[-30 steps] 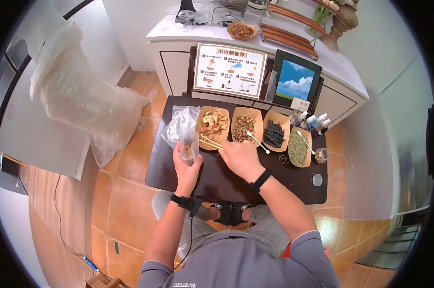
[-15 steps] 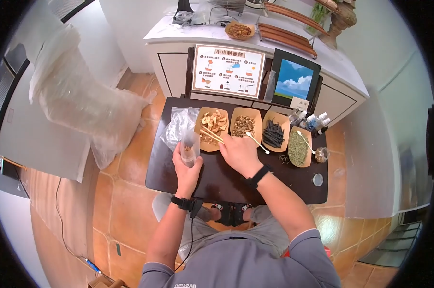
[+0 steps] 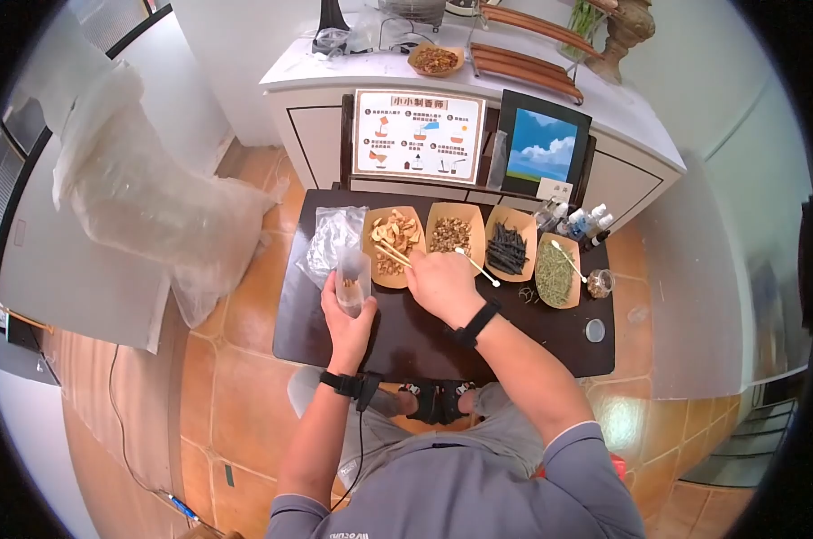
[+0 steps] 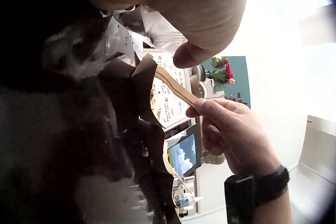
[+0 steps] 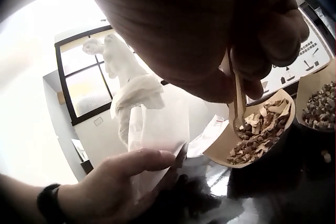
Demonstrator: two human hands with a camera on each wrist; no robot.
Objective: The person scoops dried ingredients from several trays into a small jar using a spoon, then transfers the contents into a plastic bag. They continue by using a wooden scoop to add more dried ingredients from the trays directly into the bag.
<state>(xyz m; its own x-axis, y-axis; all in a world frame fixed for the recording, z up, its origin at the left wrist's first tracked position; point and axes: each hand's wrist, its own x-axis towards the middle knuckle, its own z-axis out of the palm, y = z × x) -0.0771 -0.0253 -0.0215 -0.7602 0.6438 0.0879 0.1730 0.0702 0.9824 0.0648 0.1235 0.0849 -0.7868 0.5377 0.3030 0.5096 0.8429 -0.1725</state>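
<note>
Wooden tongs [image 3: 394, 255] are pinched in my right hand [image 3: 447, 286]. Their tips reach down into a paper tray [image 3: 368, 235] of pale dried slices and brown bits, as the right wrist view also shows. In front of that tray my left hand [image 3: 348, 328] grips a translucent pouch [image 3: 353, 269], upright with its mouth upward. Some small brown pieces show through the pouch's lower part. The left wrist view has the left hand's dark underside [image 4: 199, 14] close up, and the tongs [image 4: 178, 88] between the right thumb and fingers.
Paper trays of brown bits [image 3: 455, 234], dark sticks [image 3: 507, 249] and green herb [image 3: 557, 274] run rightward, with white spoons [image 3: 478, 268] across them. A clear plastic bag [image 3: 333, 235] lies left. Small bottles [image 3: 584, 222], a jar [image 3: 599, 284] and a lid [image 3: 595, 331] stand right. Behind is a picture sign [image 3: 418, 135].
The tongs' tips have shifted from the tray's near left side further in among the slices, and come closer together. My left hand keeps its hold on the pouch. The head view has shifted slightly.
</note>
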